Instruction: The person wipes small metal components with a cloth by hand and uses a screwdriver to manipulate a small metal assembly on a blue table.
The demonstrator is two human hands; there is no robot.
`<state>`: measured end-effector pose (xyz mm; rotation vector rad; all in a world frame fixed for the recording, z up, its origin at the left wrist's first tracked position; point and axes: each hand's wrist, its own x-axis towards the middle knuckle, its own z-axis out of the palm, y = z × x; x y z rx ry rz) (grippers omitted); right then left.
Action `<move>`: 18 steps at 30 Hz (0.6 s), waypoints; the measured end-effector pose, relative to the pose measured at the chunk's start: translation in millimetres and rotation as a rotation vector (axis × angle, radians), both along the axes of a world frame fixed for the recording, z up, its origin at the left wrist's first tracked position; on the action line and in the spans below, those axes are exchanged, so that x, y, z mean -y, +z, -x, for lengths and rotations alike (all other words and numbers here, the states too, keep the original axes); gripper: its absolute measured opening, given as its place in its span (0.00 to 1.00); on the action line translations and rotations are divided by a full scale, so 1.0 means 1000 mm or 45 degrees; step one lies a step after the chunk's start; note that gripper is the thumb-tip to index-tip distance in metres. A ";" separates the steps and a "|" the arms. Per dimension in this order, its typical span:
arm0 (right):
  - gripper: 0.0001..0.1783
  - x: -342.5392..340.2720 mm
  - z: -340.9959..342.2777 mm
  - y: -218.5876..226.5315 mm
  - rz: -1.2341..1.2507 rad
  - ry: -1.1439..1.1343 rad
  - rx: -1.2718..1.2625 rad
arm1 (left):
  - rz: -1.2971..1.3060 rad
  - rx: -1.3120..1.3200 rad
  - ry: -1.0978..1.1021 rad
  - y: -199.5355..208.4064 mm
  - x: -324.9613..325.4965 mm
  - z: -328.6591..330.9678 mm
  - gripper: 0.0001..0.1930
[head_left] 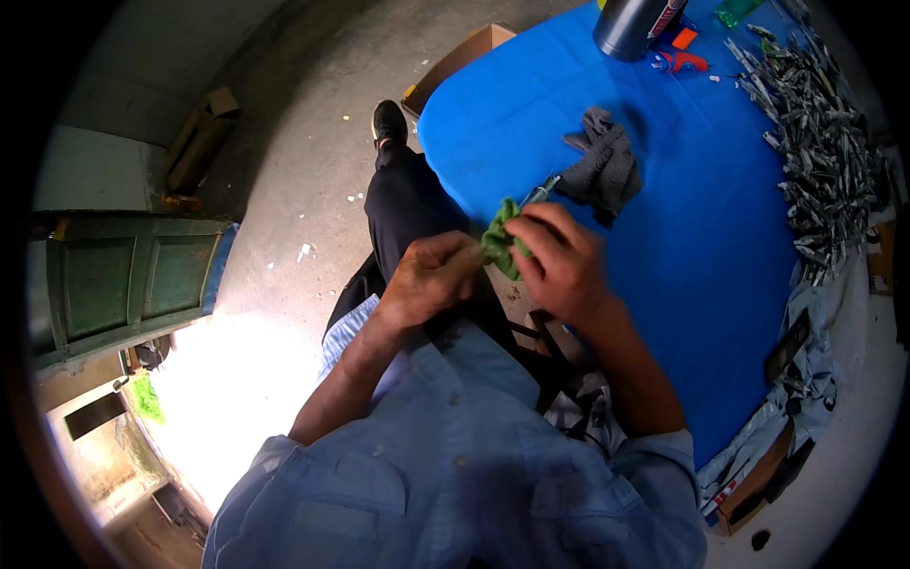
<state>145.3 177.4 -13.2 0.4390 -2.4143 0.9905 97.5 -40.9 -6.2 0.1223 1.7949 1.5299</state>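
A crumpled green cloth [500, 245] is bunched between my two hands, above my lap at the table's left edge. My right hand [566, 266] is closed on it from the right, fingers bent over its top. My left hand [431, 281] is in a pinch, its thumb and fingertips against the cloth's left side; whatever they hold is hidden. Just beyond my right fingers a thin, clear, shiny piece [541, 190] sticks out; I cannot tell whether it is held or lies on the table. Beside it, a dark grey cloth [607, 163] lies rumpled on the blue tabletop [701, 247].
A large heap of thin grey strips [820, 152] lines the table's right side. At the far end stand a metal flask [633, 28] and a red-and-blue item [679, 63]. A dark phone-like slab [788, 347] rests at the right edge. A cardboard box [464, 62] sits behind the table.
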 end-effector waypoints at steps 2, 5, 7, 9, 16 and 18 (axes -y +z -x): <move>0.18 -0.006 0.003 0.000 -0.004 -0.071 0.022 | -0.053 0.006 0.010 -0.001 0.000 0.000 0.14; 0.16 -0.007 0.002 -0.003 0.078 -0.140 0.057 | -0.041 0.049 0.006 0.003 -0.001 0.003 0.15; 0.16 -0.011 0.006 -0.005 0.081 -0.214 0.019 | -0.046 0.045 0.006 0.002 -0.001 0.003 0.15; 0.15 -0.018 0.010 -0.006 0.077 -0.279 -0.014 | -0.052 0.046 0.007 0.001 -0.001 0.002 0.15; 0.15 -0.022 0.009 0.000 0.058 -0.216 -0.031 | -0.061 0.074 0.015 -0.003 0.003 0.001 0.15; 0.15 -0.011 0.001 0.006 0.075 -0.122 0.020 | -0.050 0.057 0.012 -0.003 0.003 0.000 0.15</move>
